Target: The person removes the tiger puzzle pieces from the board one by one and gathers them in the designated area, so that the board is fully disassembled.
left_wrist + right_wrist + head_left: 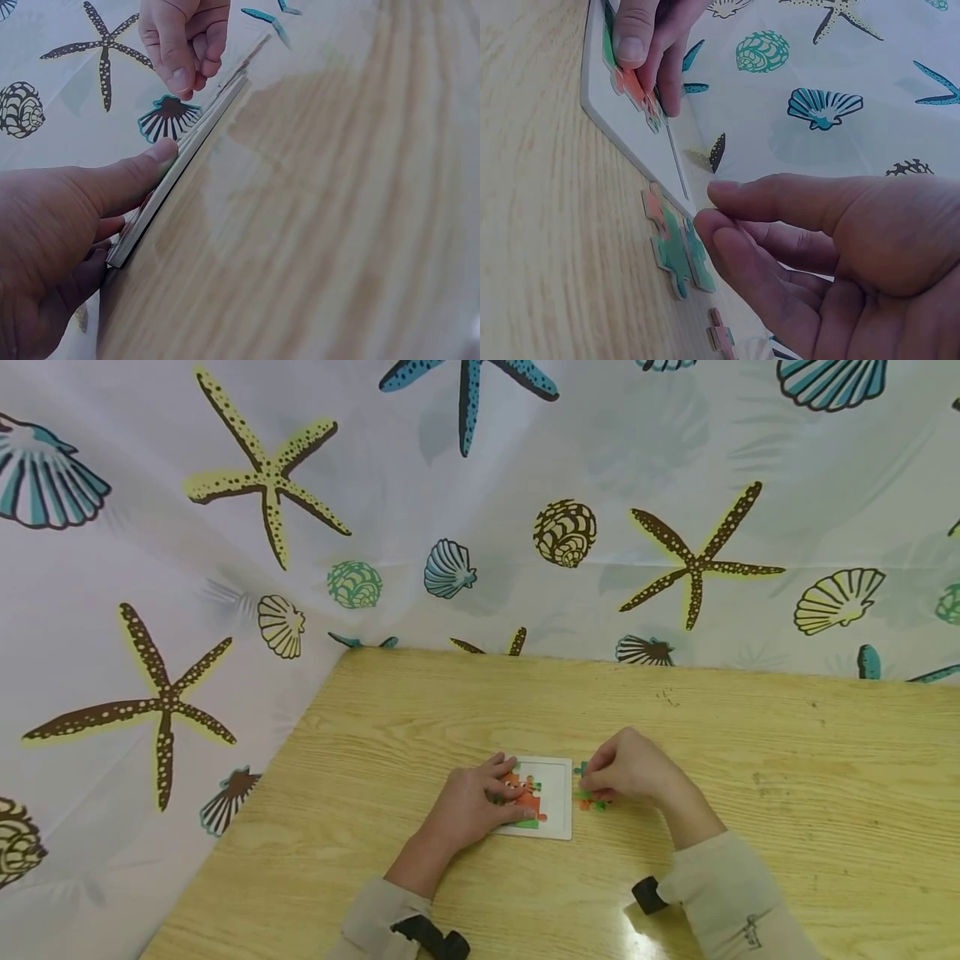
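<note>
In the head view a white puzzle tray lies on the table, partly filled with orange and green jigsaw pieces. My left hand rests over the tray's left side, its fingers and thumb on the joined pieces. Just right of the tray, my right hand hovers over loose jigsaw pieces. Seen from the right wrist, my right hand has thumb and fingertips close together with no piece visible between them. Loose green and orange pieces lie below it beside the tray.
The wooden table extends around the tray on all sides. A white cloth printed with starfish and shells hangs along the back and left table edges. Black straps with small devices sit at both sleeves.
</note>
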`<action>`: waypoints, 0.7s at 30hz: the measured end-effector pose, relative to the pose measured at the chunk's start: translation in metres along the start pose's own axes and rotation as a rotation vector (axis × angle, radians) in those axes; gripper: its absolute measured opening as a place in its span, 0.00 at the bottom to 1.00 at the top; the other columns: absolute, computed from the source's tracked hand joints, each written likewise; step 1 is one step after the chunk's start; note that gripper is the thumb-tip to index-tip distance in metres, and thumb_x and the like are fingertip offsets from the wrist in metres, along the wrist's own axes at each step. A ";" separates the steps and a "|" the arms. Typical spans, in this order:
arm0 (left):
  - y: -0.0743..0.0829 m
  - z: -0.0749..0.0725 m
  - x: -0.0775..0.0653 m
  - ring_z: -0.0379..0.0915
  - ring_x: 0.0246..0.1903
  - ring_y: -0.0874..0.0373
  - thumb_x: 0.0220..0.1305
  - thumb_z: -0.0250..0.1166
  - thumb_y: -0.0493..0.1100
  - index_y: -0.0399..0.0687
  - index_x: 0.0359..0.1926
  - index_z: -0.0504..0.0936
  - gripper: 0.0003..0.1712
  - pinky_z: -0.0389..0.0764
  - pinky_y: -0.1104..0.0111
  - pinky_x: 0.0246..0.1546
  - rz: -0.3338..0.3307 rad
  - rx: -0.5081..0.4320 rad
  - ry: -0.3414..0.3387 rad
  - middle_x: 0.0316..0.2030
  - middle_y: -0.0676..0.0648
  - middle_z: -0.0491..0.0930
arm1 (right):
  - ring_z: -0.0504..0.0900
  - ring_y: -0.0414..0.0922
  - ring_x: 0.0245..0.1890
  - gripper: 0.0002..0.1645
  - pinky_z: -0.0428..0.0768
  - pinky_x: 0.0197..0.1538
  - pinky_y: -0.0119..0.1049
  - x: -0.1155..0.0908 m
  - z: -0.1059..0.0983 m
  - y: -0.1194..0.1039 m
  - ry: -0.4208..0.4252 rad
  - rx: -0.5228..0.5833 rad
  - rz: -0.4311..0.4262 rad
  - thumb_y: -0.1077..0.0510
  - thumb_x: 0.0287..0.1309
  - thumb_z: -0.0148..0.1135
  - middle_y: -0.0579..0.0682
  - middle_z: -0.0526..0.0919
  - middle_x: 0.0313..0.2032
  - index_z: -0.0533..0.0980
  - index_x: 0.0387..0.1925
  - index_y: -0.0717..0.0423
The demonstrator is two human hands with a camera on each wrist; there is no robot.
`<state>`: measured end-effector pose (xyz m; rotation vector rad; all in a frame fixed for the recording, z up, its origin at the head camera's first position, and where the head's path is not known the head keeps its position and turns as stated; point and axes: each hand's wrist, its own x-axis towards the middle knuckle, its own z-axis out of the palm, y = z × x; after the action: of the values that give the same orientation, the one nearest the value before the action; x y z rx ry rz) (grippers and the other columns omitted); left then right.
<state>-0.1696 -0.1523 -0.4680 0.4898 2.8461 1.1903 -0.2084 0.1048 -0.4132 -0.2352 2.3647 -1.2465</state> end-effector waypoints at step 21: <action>0.000 0.001 0.000 0.66 0.73 0.44 0.52 0.83 0.49 0.39 0.42 0.93 0.21 0.72 0.47 0.68 -0.006 -0.041 0.021 0.66 0.40 0.77 | 0.86 0.41 0.27 0.07 0.86 0.35 0.35 0.004 0.012 -0.003 -0.013 -0.010 -0.065 0.61 0.62 0.74 0.51 0.88 0.30 0.87 0.36 0.63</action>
<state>-0.1698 -0.1520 -0.4689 0.4701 2.8318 1.2582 -0.2064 0.0927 -0.4181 -0.3251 2.3705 -1.2588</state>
